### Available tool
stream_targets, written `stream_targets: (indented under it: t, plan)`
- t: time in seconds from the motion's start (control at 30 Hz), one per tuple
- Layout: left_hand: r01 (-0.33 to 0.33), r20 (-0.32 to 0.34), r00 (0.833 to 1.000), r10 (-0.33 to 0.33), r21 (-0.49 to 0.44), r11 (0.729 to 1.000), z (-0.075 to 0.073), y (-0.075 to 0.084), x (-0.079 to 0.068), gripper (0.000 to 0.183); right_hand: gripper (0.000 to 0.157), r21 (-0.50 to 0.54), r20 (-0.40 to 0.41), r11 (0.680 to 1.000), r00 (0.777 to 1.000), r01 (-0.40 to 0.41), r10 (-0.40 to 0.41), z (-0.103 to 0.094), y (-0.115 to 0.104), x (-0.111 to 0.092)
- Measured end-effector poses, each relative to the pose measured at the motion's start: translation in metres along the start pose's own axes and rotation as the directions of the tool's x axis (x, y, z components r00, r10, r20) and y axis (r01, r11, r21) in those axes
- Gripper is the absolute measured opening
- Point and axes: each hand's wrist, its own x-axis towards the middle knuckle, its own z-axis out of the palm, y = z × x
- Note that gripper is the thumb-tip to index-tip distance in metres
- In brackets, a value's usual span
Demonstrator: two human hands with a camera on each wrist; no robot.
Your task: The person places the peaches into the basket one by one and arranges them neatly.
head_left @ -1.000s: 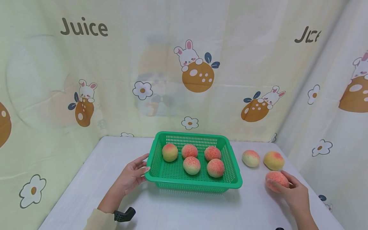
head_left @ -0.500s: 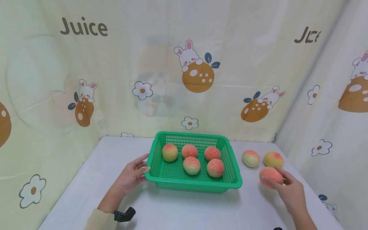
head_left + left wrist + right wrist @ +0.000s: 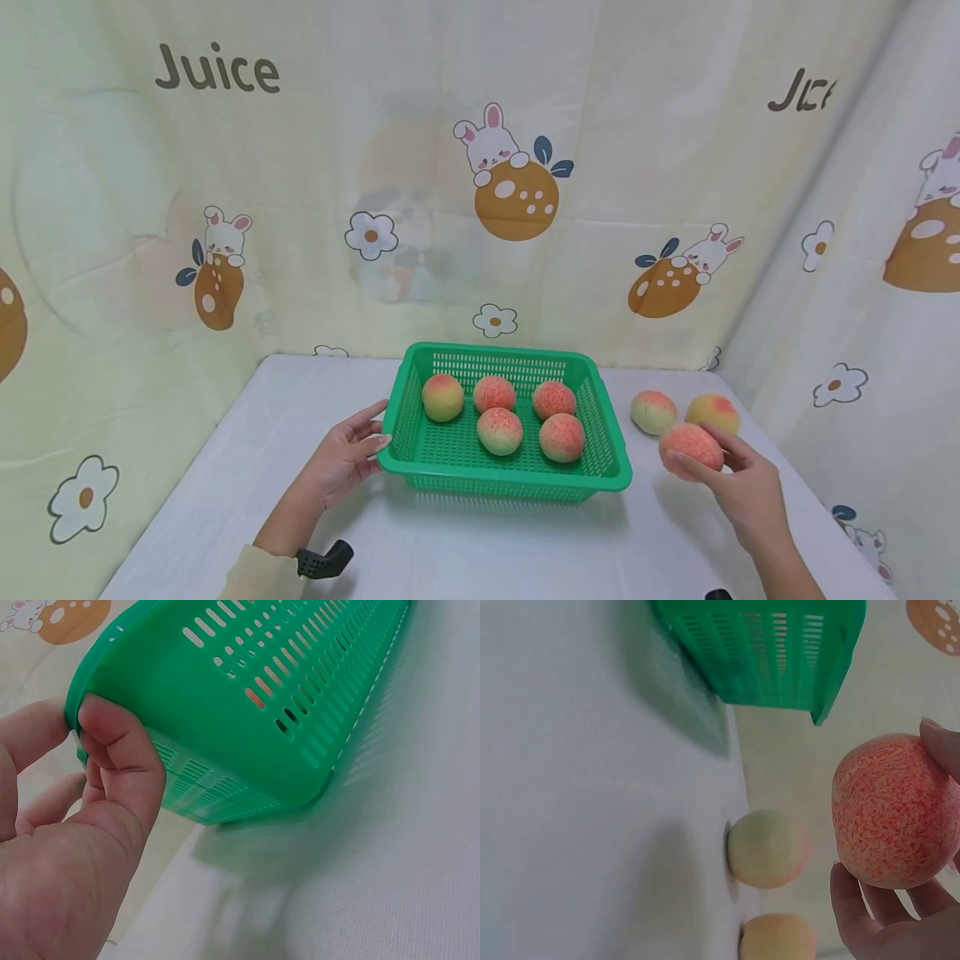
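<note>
A green plastic basket (image 3: pixel 510 473) stands mid-table with several peaches inside, among them a yellowish one (image 3: pixel 443 398) at its left. My left hand (image 3: pixel 347 457) pinches the basket's left rim, thumb on one side and fingers on the other, as the left wrist view also shows. Over the table to the right of the basket, my right hand (image 3: pixel 750 492) holds a speckled pink peach (image 3: pixel 892 814) between thumb and fingers. In the right wrist view a shadow lies on the table apart from that peach, which is held up off the surface.
Two more peaches lie on the table right of the basket: a pale one (image 3: pixel 654 412) and a yellow one (image 3: pixel 713 413) partly behind the held peach. A printed curtain (image 3: pixel 420 275) hangs behind the white table (image 3: pixel 480 550) and along both sides.
My right hand has lifted the speckled pink peach and carried it left, closer to the basket. The left hand and the basket have stayed in place.
</note>
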Motion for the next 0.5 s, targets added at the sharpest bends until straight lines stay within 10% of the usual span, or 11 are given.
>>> stream_targets:
  t: [0.5]
  plan:
    - [-0.002,0.007,1.0,0.002,-0.001,1.0,0.001,0.002,-0.002,0.07,0.079,0.079,0.043,0.982,0.984,0.171,-0.175,0.004,-0.037,-0.016]
